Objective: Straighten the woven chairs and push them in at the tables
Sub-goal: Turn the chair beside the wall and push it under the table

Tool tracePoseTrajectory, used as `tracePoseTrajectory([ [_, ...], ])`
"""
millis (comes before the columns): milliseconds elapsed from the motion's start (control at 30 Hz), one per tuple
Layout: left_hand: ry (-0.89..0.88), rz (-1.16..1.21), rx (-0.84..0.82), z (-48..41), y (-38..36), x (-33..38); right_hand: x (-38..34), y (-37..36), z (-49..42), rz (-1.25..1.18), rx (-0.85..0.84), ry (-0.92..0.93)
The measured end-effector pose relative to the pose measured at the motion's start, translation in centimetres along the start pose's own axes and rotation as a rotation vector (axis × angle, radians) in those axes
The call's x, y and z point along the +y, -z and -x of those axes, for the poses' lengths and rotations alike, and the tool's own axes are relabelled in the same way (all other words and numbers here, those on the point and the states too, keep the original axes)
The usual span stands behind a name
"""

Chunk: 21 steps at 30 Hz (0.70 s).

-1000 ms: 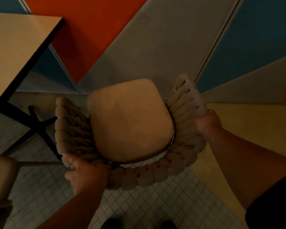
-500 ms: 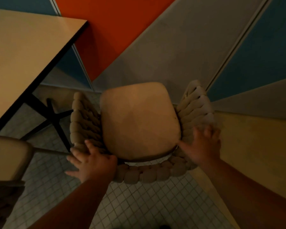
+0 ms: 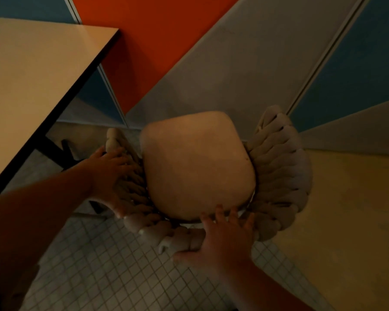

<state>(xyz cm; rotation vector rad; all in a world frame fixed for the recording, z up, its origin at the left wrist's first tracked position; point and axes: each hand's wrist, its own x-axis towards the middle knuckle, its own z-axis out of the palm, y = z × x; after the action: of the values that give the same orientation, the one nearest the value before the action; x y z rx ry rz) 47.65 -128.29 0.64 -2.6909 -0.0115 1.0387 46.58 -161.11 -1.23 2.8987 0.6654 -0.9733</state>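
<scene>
Both hands are on the woven chair [image 3: 279, 171], seen from straight above in dim light. The left hand [image 3: 109, 170] lies flat on the chair's left woven arm, fingers spread across the thick braids, not closed around them. The right hand [image 3: 222, 241] presses on the curved back rim, fingers fanned out and reaching toward the tan seat cushion [image 3: 198, 167]. The chair stands on the small-tiled floor [image 3: 112, 265], just beside the corner of the pale worktop [image 3: 32, 86] at upper left and not tucked under it, its open front facing the wall of orange, grey and blue panels [image 3: 234, 63]. The worktop's dark base [image 3: 54, 151] shows just beyond the left hand.
</scene>
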Motion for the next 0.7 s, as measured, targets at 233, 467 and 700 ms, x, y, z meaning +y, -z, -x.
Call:
tracePoseTrajectory([
  [233, -0.142, -0.069, 0.12, -0.6, 0.2, 0.2, 0.1, -0.8, -0.3, -0.01, 0.127, 0.08],
  [467, -0.125, 0.046, 0.152, 1.2, 1.0, 1.2, 1.5, -1.6, -1.0, 0.058, 0.309, 0.167],
  [700, -0.002, 0.197, 0.297, -0.7, -2.8, 4.3, 7.7, 0.1, -3.7, 0.162, 0.358, 0.27],
])
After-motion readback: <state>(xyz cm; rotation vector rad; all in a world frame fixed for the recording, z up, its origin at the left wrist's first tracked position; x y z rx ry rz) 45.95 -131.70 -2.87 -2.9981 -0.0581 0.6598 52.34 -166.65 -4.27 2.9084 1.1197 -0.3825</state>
